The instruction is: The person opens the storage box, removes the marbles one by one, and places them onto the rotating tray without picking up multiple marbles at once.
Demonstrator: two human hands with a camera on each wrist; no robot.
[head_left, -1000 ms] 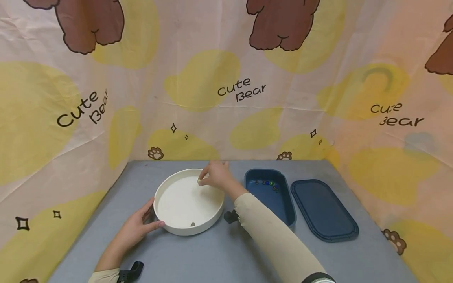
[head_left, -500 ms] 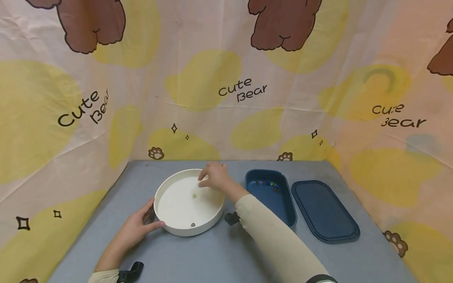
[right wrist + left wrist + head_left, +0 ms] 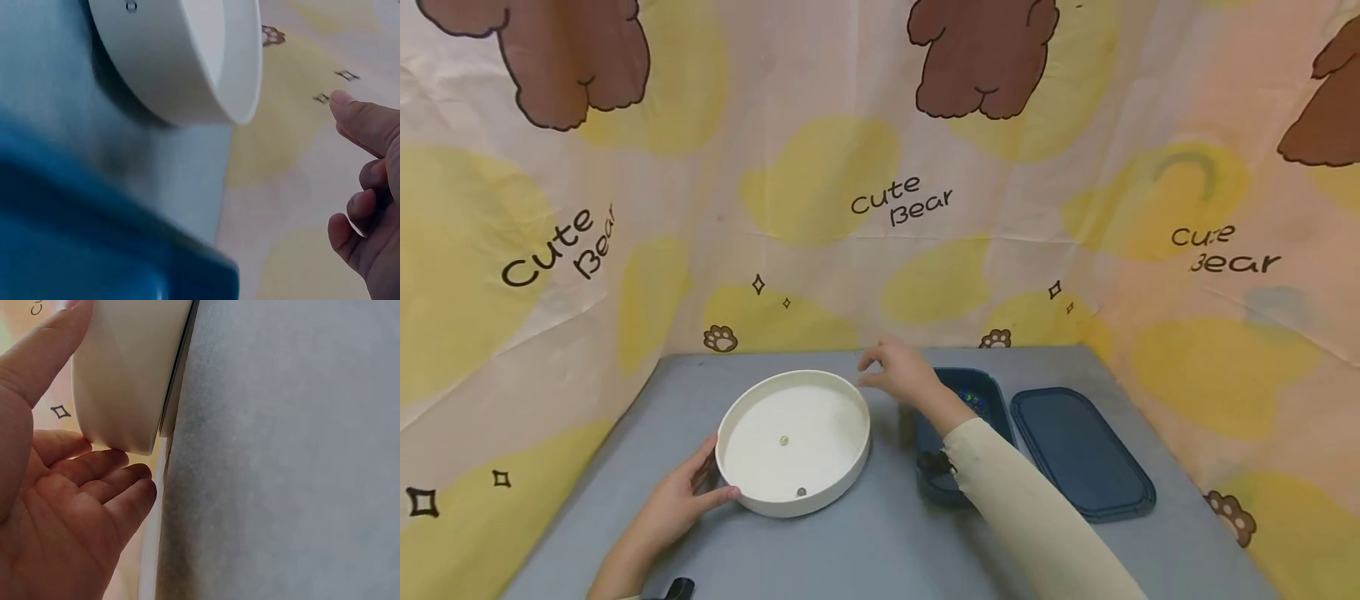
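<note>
A shallow white round tray (image 3: 850,467) stands on the table in the head view, with two small marbles inside: a pale one (image 3: 784,440) left of the middle and a greyish one (image 3: 801,492) by the front wall. My left hand (image 3: 681,500) holds the tray at its left side, thumb at the front and fingers on the outer wall. Above the gap between the tray and a dark blue box (image 3: 942,492) hovers my right hand (image 3: 904,373). Its fingers are loosely curled with nothing between them. Several coloured marbles (image 3: 974,402) lie in the box, partly behind my wrist.
A dark blue lid (image 3: 1078,450) lies flat to the right of the box. Patterned cloth (image 3: 917,275) hangs behind the grey table (image 3: 850,554) and along both sides. My right forearm (image 3: 1022,500) crosses over the box.
My right hand let go of the pale marble over the tray and moved right, towards the box. The pale marble has rolled left and forward. My left hand stays at the tray.
</note>
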